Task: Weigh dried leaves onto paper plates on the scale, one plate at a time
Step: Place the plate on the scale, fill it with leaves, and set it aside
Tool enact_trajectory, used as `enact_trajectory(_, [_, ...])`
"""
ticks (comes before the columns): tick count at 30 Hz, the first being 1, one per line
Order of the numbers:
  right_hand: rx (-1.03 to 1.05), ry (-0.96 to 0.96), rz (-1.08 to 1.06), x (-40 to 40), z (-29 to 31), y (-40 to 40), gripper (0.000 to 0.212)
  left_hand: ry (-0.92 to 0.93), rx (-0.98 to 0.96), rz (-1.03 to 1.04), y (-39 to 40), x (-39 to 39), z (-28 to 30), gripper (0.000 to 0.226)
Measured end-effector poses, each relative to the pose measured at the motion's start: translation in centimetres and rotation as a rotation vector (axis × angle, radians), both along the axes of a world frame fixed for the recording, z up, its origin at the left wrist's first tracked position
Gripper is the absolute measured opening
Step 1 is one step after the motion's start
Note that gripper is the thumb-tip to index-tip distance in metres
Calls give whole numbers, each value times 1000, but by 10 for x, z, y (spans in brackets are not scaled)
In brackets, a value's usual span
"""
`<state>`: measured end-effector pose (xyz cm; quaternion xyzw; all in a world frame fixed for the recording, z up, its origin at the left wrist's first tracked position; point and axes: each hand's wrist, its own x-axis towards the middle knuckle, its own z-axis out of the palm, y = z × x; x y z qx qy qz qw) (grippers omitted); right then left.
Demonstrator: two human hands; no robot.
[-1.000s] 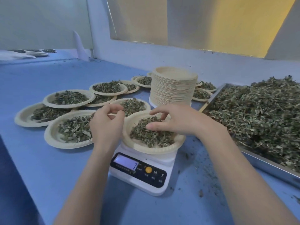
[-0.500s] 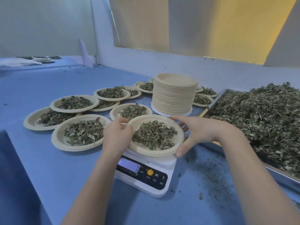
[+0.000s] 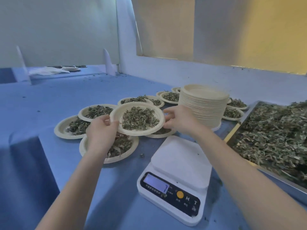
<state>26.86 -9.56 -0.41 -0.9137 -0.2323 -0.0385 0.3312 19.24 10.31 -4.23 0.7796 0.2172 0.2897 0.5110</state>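
Note:
A paper plate point(image 3: 116, 113) heaped with dried leaves point(image 3: 138, 118) hangs in the air above several filled plates. My left hand point(image 3: 101, 130) pinches its left rim, thumb on top. At the opposite rim my right hand point(image 3: 180, 120) grips it with curled fingers. The white digital scale point(image 3: 177, 173) sits nearer to me, right of centre, its platform bare and its display lit. A tall stack of unused paper plates point(image 3: 203, 105) stands behind my right hand.
Several filled plates point(image 3: 66, 128) spread over the blue table point(image 3: 49, 100) to the left and behind the stack. A metal tray point(image 3: 282, 181) of loose dried leaves point(image 3: 274, 133) fills the right side. A wall runs close behind. Leaf crumbs dot the tabletop.
Both hands took the filled plate by its rims and lifted it off the scale, carrying it left and away over the other plates. The scale platform is now bare.

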Motion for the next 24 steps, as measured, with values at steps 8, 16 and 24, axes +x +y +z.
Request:
enact_trajectory(8, [-314, 15, -15, 23, -18, 34, 37, 299, 252, -7, 23, 14, -10, 27])
enact_trajectory(16, [-406, -8, -55, 34, -25, 35, 40, 355, 428, -27, 26, 21, -10, 30])
enact_trajectory(24, [-395, -3, -5, 26, -21, 20, 52, 371, 406, -8, 17, 17, -4, 34])
